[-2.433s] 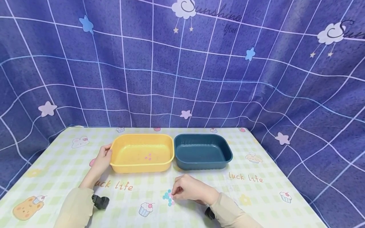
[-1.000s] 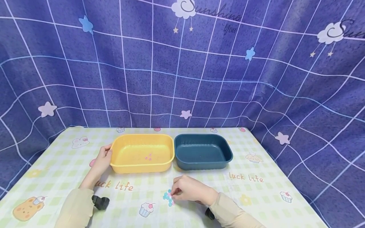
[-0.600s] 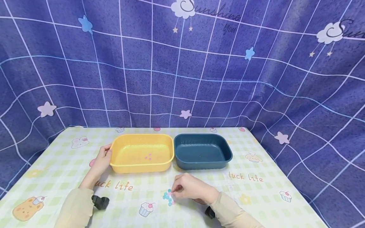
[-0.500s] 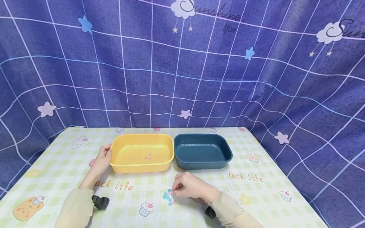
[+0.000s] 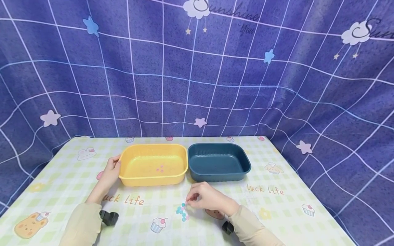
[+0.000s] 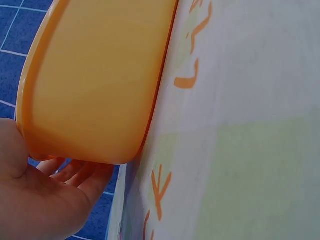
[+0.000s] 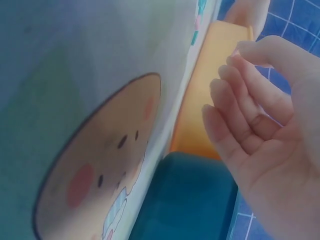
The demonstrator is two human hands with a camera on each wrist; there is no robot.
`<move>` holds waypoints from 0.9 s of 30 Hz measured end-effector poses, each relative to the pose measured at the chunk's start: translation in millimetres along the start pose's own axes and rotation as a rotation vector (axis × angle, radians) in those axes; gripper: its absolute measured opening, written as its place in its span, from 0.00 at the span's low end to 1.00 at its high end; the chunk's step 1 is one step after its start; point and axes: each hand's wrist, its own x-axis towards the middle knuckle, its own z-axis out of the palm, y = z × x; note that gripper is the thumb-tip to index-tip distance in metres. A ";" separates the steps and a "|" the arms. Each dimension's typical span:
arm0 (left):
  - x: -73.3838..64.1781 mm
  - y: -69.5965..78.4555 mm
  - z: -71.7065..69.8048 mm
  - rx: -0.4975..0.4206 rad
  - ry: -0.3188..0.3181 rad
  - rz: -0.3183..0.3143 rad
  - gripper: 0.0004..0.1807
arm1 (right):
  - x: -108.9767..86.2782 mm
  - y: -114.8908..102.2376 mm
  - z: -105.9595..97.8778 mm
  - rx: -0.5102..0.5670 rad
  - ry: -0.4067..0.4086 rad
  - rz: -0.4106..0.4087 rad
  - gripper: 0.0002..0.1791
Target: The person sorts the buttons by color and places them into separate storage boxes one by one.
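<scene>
My left hand (image 5: 108,174) holds the left end of a yellow plastic bin (image 5: 154,181). In the left wrist view, the thumb lies by the rim and the fingers (image 6: 95,182) curl against the outside of the end wall. Three small pink beads (image 5: 158,169) lie on the bin's floor. My right hand (image 5: 207,196) hovers just right of and above a small pile of teal beads (image 5: 184,215) and pink ones on the tablecloth. Its thumb and forefinger tips meet around a tiny pink bead (image 7: 235,52), mostly hidden by the fingertips. The other fingers curl loosely.
A dark teal bin (image 5: 218,178) stands right beside the yellow one, rims nearly touching. A pale checked tablecloth (image 5: 135,218) with printed cupcakes and bears covers the table. Behind it hangs a blue grid-patterned curtain (image 5: 147,85).
My right hand has risen slightly away from the bead pile, fingertips pinched, uncovering more of the bear print beneath. My left hand and both bins have stayed put.
</scene>
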 end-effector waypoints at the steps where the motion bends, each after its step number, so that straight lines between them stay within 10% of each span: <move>1: -0.3 0.8 -0.4 -0.001 -0.011 0.005 0.30 | 0.2 0.1 -0.6 0.002 0.003 -0.002 0.03; 27: -0.4 0.5 -1.4 -0.010 -0.010 0.021 0.29 | -8.4 4.2 -31.0 -0.010 0.149 0.025 0.04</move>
